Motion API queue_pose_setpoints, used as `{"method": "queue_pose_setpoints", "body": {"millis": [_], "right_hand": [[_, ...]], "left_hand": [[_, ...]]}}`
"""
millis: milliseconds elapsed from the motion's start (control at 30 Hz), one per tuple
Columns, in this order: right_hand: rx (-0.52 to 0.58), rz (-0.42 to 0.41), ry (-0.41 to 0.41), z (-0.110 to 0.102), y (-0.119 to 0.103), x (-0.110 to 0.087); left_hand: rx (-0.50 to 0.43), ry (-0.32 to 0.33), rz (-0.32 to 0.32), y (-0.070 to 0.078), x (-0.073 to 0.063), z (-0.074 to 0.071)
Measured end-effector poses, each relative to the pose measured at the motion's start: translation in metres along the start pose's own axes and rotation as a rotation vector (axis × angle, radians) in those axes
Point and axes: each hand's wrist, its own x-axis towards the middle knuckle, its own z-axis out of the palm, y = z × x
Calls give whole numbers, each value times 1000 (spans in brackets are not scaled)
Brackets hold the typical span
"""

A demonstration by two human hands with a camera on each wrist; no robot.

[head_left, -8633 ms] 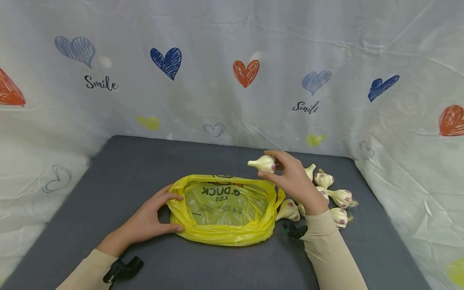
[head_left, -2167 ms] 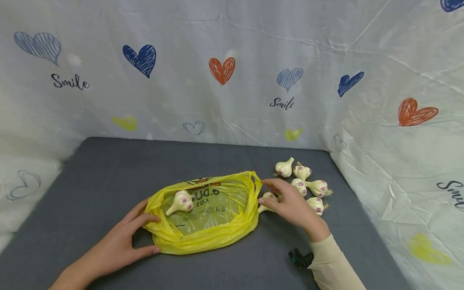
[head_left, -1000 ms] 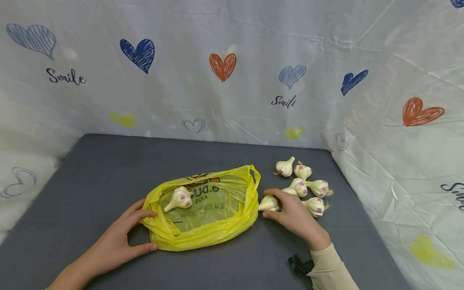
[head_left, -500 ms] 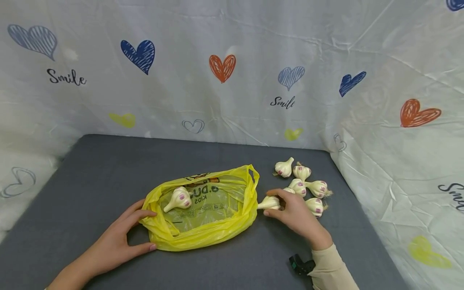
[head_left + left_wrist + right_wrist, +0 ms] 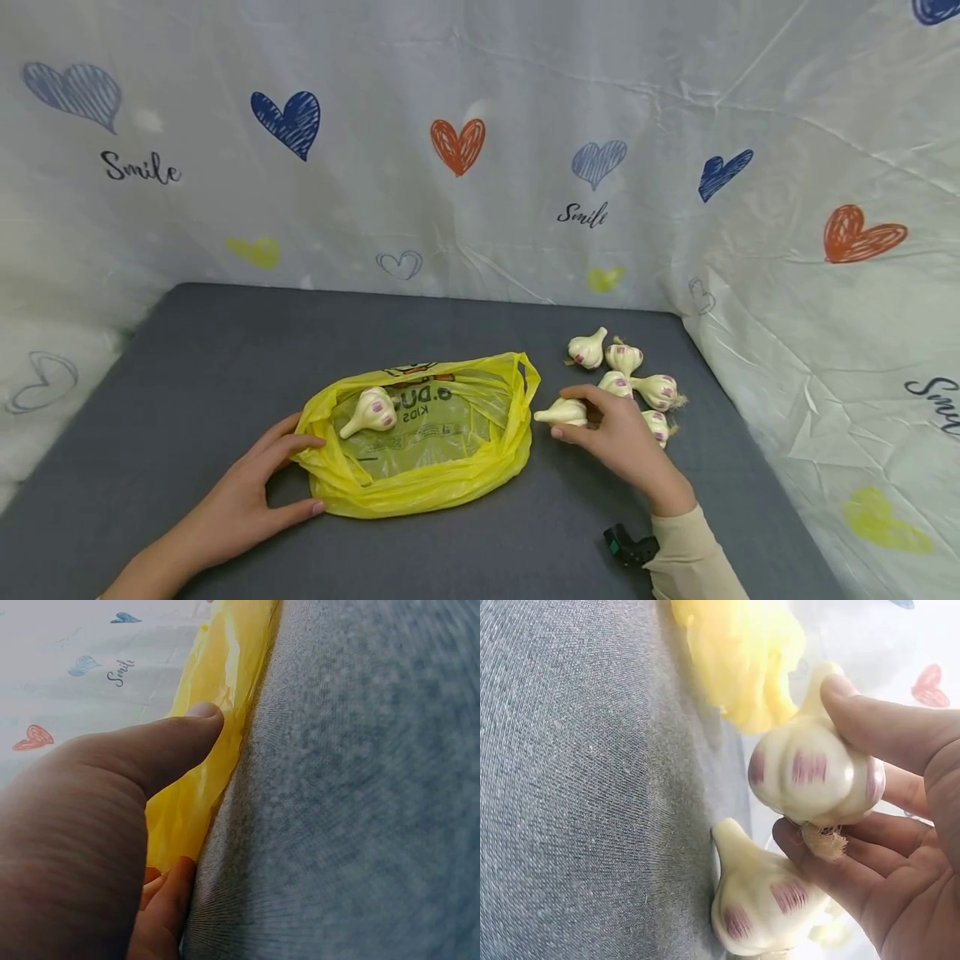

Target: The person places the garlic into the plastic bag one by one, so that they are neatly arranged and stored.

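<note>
My left hand (image 5: 232, 500) rests against the left end of a yellow plastic bag (image 5: 420, 496), thumb and fingers spread. In the left wrist view the straight thumb lies along the bag (image 5: 217, 765), fingertips touching it low down. One garlic bulb (image 5: 372, 410) lies inside the bag, its stem toward the lower left. Right of the bag, my right hand (image 5: 622, 437) grips another garlic bulb (image 5: 564, 412) between thumb and fingers, stem toward the bag. The right wrist view shows that held bulb (image 5: 810, 776) raised off the cloth, with a loose garlic bulb (image 5: 761, 904) below it.
Several garlic bulbs (image 5: 587, 348) lie in a group behind and right of my right hand, partly hidden by it. A dark grey cloth (image 5: 300, 333) covers the table. A white curtain (image 5: 510, 217) with printed hearts stands behind and at the sides.
An earlier garlic bulb went from my right hand into the bag. Since then the right hand has taken hold of another beside the bag and raised it slightly, moving right.
</note>
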Motion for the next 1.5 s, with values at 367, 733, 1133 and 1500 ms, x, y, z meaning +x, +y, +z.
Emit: {"method": "queue_pose_setpoints", "body": {"millis": [367,733,1133,1500], "right_hand": [[33,-6,10,2,-8,7],[43,-68,-12,5,-32,22],[44,-172,-21,18,-68,37],[112,-241,-106,54,-113,50]], "left_hand": [[2,-40,-6,-4,10,-2],[-92,-84,-7,-8,19,-7],[-112,-88,25,-13,21,-6],[-94,-67,54,-12,18,-5]]}}
